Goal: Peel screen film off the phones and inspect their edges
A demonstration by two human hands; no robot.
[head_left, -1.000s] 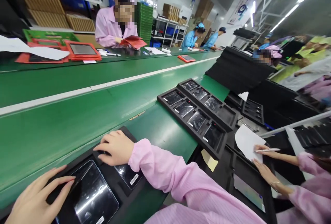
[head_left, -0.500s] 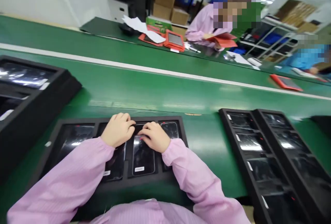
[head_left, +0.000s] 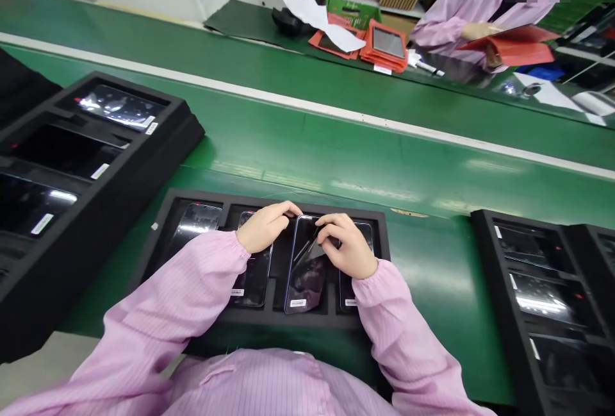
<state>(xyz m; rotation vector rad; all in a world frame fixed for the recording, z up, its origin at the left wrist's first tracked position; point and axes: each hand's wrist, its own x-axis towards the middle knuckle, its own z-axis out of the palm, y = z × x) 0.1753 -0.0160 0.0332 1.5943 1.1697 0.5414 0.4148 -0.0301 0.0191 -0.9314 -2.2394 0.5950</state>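
A black foam tray (head_left: 225, 198) lies on the green bench in front of me, with phones in its compartments. The third phone (head_left: 307, 275) is raised at its top end and slightly askew over its slot, a white label near its lower edge. My left hand (head_left: 269, 224) has its fingertips at that phone's top left corner. My right hand (head_left: 348, 246) pinches at the phone's top right part, thumb and fingers close together. Under my left wrist lies another phone (head_left: 257, 275). A phone (head_left: 199, 220) sits in the leftmost compartment, and one (head_left: 362, 233) is partly behind my right hand.
Stacked black trays of phones (head_left: 168, 140) stand at the left, and more trays (head_left: 490, 262) at the right. Beyond a white strip (head_left: 288, 99) lie red folders (head_left: 384, 47) and papers. Across the bench, a person in a pink sleeve (head_left: 442, 31) holds a red folder.
The third phone's top end has come up from its compartment, with both hands at its upper edge. The camera view has shifted, so the trays and bench appear in different places.
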